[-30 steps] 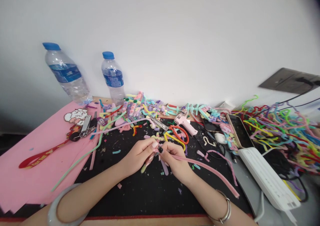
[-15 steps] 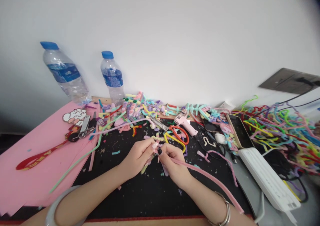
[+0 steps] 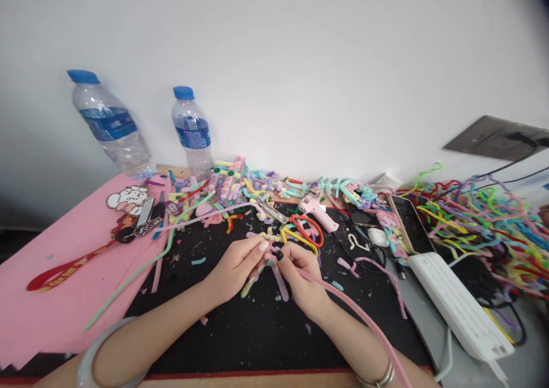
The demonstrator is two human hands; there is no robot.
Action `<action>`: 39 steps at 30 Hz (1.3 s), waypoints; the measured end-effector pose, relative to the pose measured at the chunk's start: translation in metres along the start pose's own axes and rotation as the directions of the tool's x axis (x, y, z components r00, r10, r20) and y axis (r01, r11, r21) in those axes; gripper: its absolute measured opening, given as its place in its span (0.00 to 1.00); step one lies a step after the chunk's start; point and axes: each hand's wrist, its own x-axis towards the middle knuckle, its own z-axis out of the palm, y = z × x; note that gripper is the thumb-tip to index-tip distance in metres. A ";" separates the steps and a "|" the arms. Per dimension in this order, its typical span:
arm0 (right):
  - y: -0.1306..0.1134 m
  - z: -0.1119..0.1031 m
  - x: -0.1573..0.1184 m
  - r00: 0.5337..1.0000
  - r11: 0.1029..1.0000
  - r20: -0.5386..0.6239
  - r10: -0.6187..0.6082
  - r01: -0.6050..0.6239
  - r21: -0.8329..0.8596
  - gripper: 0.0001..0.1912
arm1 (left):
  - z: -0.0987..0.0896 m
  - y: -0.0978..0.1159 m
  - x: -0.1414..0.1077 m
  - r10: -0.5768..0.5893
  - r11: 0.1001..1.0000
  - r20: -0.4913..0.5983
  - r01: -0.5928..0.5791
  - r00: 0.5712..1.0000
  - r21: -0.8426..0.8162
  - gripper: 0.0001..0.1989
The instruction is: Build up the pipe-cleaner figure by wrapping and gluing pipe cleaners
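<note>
Over the middle of the black mat (image 3: 223, 342), my left hand (image 3: 240, 265) is closed on a small pipe-cleaner figure (image 3: 282, 285) in pale pink, lilac and yellow-green. Lilac and yellow-green ends hang below the fingers. My right hand (image 3: 302, 276) pinches a long pink pipe cleaner (image 3: 351, 302) where it meets the figure. Its free length runs over my right forearm to the bottom edge. The fingertips of both hands nearly touch and hide the joint between the pieces. Just beyond my hands lie scissors (image 3: 306, 231) with red and yellow handles.
A pink glue gun (image 3: 319, 212) lies behind the scissors. Pipe-cleaner pieces (image 3: 253, 185) are heaped along the wall. Two water bottles (image 3: 193, 131) stand at the back left, near pink sheets (image 3: 55, 296). At right are a phone (image 3: 412, 225), a white power strip (image 3: 461, 308) and tangled pipe cleaners (image 3: 493, 222).
My right fingers have shifted slightly on the pink pipe cleaner, and its free end has swung down out of the frame. More of the figure's lilac end shows.
</note>
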 end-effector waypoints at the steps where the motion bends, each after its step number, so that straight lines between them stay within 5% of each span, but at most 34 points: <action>1: 0.000 -0.001 0.001 1.000 1.000 -0.010 -0.010 0.009 -0.022 0.17 | 0.000 0.000 0.000 -0.024 0.999 0.016 0.025 1.000 -0.045 0.19; 11: 0.002 -0.004 0.001 0.999 0.993 0.020 -0.040 0.042 -0.108 0.15 | 0.003 -0.002 -0.001 -0.115 0.985 0.061 0.121 0.992 -0.120 0.16; 17: 0.003 -0.003 0.002 0.998 0.988 0.008 -0.066 0.067 -0.143 0.16 | 0.001 0.000 -0.001 -0.011 0.995 -0.007 0.011 1.000 0.102 0.15; 23: 0.003 -0.002 -0.002 0.995 0.975 0.000 -0.103 0.101 -0.198 0.15 | 0.001 -0.001 -0.002 0.213 0.898 -0.066 -0.168 0.975 0.408 0.14; 39: 0.001 -0.003 -0.001 0.993 0.956 -0.024 -0.114 0.104 -0.275 0.15 | -0.002 0.003 -0.002 0.226 0.907 -0.095 -0.174 0.969 0.382 0.12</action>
